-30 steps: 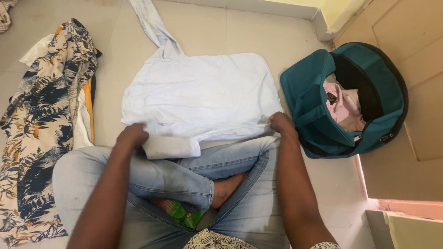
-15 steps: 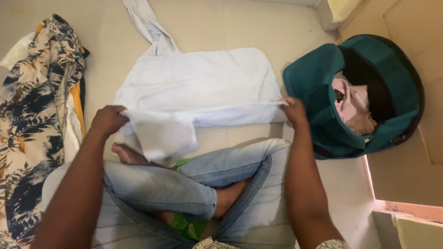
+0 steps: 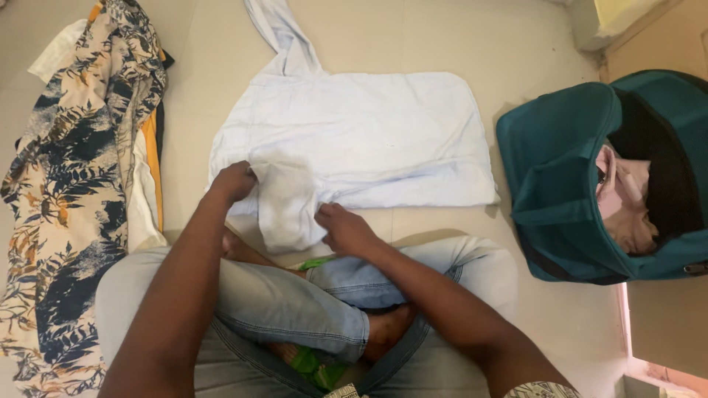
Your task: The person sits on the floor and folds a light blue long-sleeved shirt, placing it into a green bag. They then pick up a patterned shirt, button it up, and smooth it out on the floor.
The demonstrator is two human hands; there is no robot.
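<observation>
A pale blue shirt (image 3: 361, 140) lies flat on the tiled floor (image 3: 457, 37) in the upper middle of the picture. One long sleeve (image 3: 284, 33) runs up to the top edge. A folded flap of the shirt (image 3: 284, 206) hangs down at the lower left of it, toward the person's knees.

The left hand (image 3: 234, 182) is in the middle left of the picture. Its fingers are curled tight and pinch the top left corner of the flap. The right hand (image 3: 345, 230) is in the middle, just below the shirt. It rests on the right edge of the flap with bent fingers pressing down on the cloth. I cannot tell if it grips the cloth or only pushes on it.

The person sits with legs crossed in light blue jeans (image 3: 280, 295) at the bottom of the picture. A bare foot (image 3: 391, 324) peeks out between the legs.

On the left side lies a heap of clothes (image 3: 74, 191). The top one has dark blue and tan leaves on it, with a bit of orange and white under it.

On the right side sits a teal bag (image 3: 568, 184), open at the top. Pink cloth (image 3: 627, 203) is stuffed inside it. The bag is near the shirt but not touching it.
</observation>
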